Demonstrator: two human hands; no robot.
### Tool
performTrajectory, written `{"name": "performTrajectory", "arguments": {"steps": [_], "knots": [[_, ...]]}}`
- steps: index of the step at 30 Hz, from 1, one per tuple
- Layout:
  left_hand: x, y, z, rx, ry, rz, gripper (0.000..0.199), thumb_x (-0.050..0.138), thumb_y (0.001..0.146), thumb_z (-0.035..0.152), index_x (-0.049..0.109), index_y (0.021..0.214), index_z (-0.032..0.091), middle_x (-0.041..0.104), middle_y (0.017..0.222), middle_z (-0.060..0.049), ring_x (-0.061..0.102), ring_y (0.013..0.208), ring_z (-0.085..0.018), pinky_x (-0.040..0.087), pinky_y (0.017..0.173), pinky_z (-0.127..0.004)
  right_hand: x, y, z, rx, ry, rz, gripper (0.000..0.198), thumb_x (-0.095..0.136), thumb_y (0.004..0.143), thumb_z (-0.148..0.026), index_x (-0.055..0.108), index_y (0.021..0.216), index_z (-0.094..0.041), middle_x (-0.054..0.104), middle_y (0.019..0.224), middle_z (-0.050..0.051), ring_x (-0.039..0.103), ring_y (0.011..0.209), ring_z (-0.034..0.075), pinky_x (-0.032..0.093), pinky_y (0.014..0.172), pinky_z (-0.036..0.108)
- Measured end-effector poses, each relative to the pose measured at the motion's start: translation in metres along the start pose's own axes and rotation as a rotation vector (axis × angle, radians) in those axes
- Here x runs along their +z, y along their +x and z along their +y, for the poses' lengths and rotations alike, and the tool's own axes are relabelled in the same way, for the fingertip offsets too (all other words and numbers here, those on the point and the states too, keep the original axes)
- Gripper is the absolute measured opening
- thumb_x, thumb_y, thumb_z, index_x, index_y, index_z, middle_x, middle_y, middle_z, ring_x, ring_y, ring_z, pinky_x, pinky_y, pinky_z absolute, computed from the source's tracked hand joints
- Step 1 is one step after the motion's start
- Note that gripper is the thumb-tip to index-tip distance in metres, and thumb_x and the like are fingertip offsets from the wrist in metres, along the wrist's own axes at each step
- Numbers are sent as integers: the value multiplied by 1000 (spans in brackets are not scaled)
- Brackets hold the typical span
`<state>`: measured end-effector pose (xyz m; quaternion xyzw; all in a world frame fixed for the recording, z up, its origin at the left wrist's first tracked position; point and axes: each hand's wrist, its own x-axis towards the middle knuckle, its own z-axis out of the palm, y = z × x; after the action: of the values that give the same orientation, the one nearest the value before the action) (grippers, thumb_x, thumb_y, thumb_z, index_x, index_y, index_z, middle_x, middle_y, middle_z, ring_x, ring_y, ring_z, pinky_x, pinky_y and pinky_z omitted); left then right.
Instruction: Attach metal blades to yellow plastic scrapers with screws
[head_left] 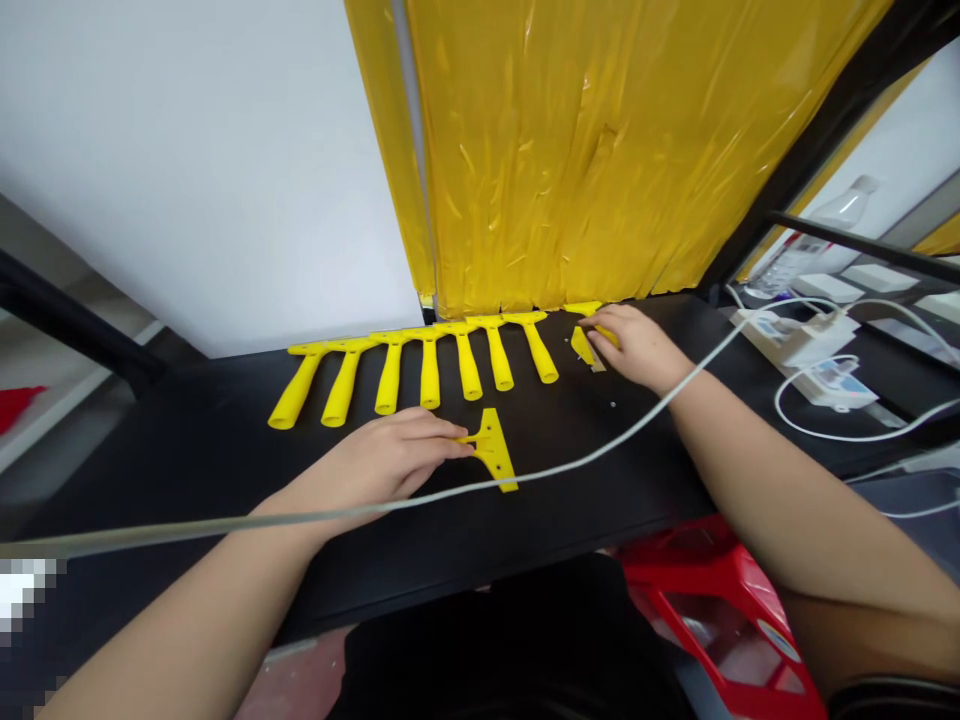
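Note:
My left hand (397,455) is closed around the grip of a yellow T-shaped scraper handle (496,455), whose flat head with small holes points right. Its grip is mostly hidden in my fingers. Farther right, my right hand (634,345) has its fingers bent together at a small yellow plate (582,346) lying among tiny screws; what they pinch, if anything, is hidden. Beneath those fingers lies another yellow handle (583,308), partly covered. Several matching yellow handles (429,372) lie in a row along the back of the black tabletop (555,510), heads toward the wall.
A white cable (600,455) hangs across the view in front of both forearms. White power strips (806,350) and a clear bottle (817,235) are at the right. Yellow plastic sheeting (585,150) rises behind the table. A red plastic frame (720,610) stands below its front edge.

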<state>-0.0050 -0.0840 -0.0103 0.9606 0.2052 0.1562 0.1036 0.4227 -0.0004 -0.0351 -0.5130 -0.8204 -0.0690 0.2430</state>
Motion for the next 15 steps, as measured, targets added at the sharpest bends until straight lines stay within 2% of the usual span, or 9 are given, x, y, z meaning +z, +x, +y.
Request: {"name": "performTrajectory", "arguments": {"steps": [2, 3, 5, 7, 10, 15], "knots": [[-1, 1, 3, -12, 5, 5, 38, 55, 108, 17, 72, 139, 31, 74, 138, -4, 69, 124, -20, 57, 109, -37, -22, -10, -2, 89, 44, -43, 27, 60, 98, -33, 77, 112, -18, 79, 106, 14, 75, 96, 29, 59, 90, 42], [-2, 1, 5, -24, 9, 4, 37, 55, 108, 18, 73, 138, 31, 74, 138, -4, 69, 124, -19, 57, 109, -37, -30, -16, -3, 139, 92, -144, 23, 64, 95, -35, 77, 107, -20, 79, 95, 10, 75, 82, 25, 59, 80, 38], [-2, 0, 6, -48, 13, -7, 36, 55, 108, 18, 74, 135, 31, 75, 137, -4, 69, 124, -19, 57, 110, -37, -38, -28, -6, 203, 214, -433, 25, 72, 89, -40, 76, 107, -23, 79, 85, 3, 73, 70, 21, 57, 70, 33], [-2, -1, 6, -63, 14, -19, 34, 54, 109, 19, 74, 134, 31, 75, 137, -3, 69, 123, -19, 57, 109, -37, -37, -37, -11, 238, 278, -610, 23, 75, 85, -38, 76, 104, -24, 79, 82, 0, 74, 70, 20, 56, 68, 30], [0, -2, 5, -74, 3, -42, 34, 53, 109, 20, 74, 134, 31, 75, 137, -2, 69, 123, -19, 57, 109, -37, -27, -39, -18, 254, 255, -655, 9, 68, 85, -25, 76, 89, -24, 78, 76, 0, 75, 70, 19, 57, 68, 30], [3, 0, 2, -31, -52, -31, 35, 53, 109, 19, 73, 137, 29, 74, 137, -5, 69, 123, -19, 58, 108, -35, -10, -16, -22, 134, 129, -559, 11, 67, 82, -17, 75, 83, -23, 79, 80, 2, 76, 75, 23, 59, 71, 35]]}}
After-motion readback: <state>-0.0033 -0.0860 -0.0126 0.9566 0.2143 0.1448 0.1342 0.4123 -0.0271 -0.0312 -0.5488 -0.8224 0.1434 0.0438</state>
